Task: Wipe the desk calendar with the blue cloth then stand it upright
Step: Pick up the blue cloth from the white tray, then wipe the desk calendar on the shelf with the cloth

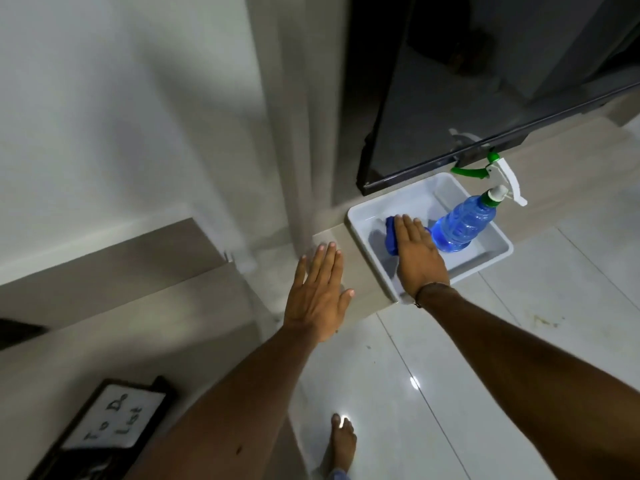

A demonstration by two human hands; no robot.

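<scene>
A blue cloth (391, 235) lies in a white tray (367, 244) on the beige counter. My right hand (417, 256) rests flat on the cloth, fingers extended, covering most of it. My left hand (318, 294) hovers flat and open over the counter left of the tray, holding nothing. At the bottom left a black-framed board (114, 415) marked "To Do List" lies flat on a lower surface; I cannot tell whether it is the desk calendar.
A blue spray bottle (464, 225) with a white and green trigger stands in the tray, right of my hand. A dark screen (485, 81) leans above the counter behind the tray. White floor tiles (485, 341) and a bare foot (343, 441) show below.
</scene>
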